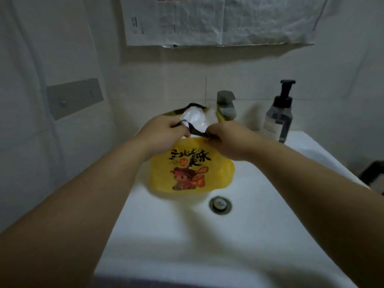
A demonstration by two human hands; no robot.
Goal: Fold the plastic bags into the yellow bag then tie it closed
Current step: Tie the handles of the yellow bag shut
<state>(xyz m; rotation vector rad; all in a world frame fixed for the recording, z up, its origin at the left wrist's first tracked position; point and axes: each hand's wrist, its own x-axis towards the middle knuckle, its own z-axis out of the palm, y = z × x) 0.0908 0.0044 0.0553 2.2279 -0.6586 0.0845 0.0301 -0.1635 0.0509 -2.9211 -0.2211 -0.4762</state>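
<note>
Item: yellow bag (191, 173), upright in the sink (166, 235), print facing the person, mouth at the far upper end with white bags (195, 118) bulging out. The left hand (166, 132) and right hand (226, 142) are close together at that mouth, each pinching the bag's dark-edged top (equally near, forearms converging, knuckles up). Judged next: tying, with the pinched ends crossing left to right.

Dim indoor light, grey-green cast, grainy. Source seems overhead, somewhat right: soft shadow falls below the paper sheet (218, 21) on the wall (145, 80) and left of the soap bottle (278, 119). White sink (259, 235) basin is the brightest area, slightly washed out on its right side. Print on the yellow bag (187, 169) legible but soft. Wide-angle bending at edges; forearms (83, 194) stretched; lower border blurred and dark
</note>
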